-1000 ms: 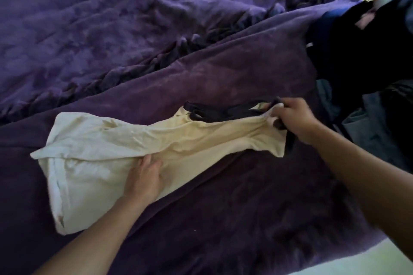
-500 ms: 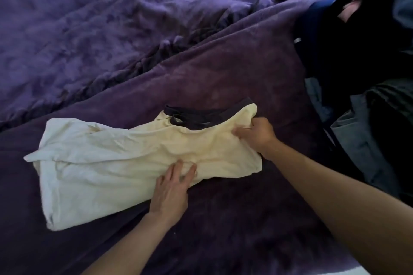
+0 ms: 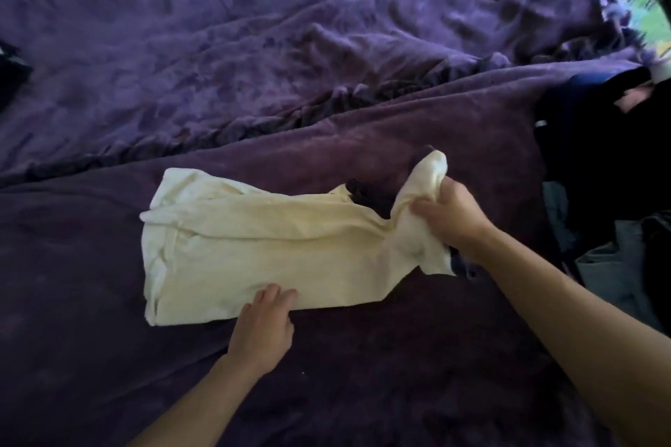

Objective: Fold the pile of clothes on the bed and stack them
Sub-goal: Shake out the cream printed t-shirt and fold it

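Seen from the head camera, the left hand [image 3: 263,328] lies flat, fingers straight and together, pressing the near edge of the cream garment [image 3: 261,250]. The garment is spread lengthwise on the bed's purple blanket [image 3: 90,283]. The right hand [image 3: 452,216] has its fingers curled round the garment's bunched, raised right end. A dark cloth [image 3: 359,190] peeks out beneath, mostly covered. The pile of clothes [image 3: 610,163] at right is cut off and too dark to sort out.
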Available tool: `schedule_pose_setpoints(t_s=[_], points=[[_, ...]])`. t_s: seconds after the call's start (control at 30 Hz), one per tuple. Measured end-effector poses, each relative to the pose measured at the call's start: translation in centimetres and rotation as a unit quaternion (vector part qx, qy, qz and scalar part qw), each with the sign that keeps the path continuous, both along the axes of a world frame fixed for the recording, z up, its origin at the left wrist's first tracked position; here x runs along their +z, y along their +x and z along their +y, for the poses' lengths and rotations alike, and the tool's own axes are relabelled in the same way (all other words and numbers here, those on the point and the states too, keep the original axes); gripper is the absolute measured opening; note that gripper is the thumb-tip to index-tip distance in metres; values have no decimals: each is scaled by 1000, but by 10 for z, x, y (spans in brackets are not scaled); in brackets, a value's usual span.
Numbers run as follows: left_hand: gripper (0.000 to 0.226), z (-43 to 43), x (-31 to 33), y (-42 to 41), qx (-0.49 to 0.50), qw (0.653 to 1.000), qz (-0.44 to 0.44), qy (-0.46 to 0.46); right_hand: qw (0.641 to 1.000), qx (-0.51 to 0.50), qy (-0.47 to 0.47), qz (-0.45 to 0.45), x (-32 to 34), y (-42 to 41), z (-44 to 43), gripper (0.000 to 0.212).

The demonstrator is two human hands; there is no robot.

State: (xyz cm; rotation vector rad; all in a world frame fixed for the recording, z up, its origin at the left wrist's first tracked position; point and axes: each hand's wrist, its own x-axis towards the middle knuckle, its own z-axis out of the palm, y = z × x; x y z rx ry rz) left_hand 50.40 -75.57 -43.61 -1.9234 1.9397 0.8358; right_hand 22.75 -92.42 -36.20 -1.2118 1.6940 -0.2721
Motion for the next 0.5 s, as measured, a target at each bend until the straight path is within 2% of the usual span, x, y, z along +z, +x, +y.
schedule_pose_setpoints(t_s=[0.1,0.13,0.2,0.23,0.27,0.33,0.37,0.43,0.5], points=[[37,5,4,17,63,998,12,-29,993,86,20,80,-11,74,-7,38],[37,7,5,21,82,996,20,-35,991,111,48,59,-18,97,-4,46],[37,8,7,26,105,993,25,-44,980,86,165,-69,-27,129,8,61],[37,8,8,27,112,992,27,-50,970,52,202,-123,-32,134,13,60],[37,6,9,27,119,991,30,-60,970,24,195,-144,-38,132,17,51],[38,2,12,23,131,986,45,-94,990,-31,91,-100,-47,111,21,26],[42,-2,13,19,130,983,57,-115,997,-47,40,-42,-52,95,21,18],[51,-11,12,8,102,980,75,-156,994,-38,-10,100,-61,63,24,20],[54,-21,5,-4,58,983,73,-160,987,-29,7,157,-72,45,28,33]])
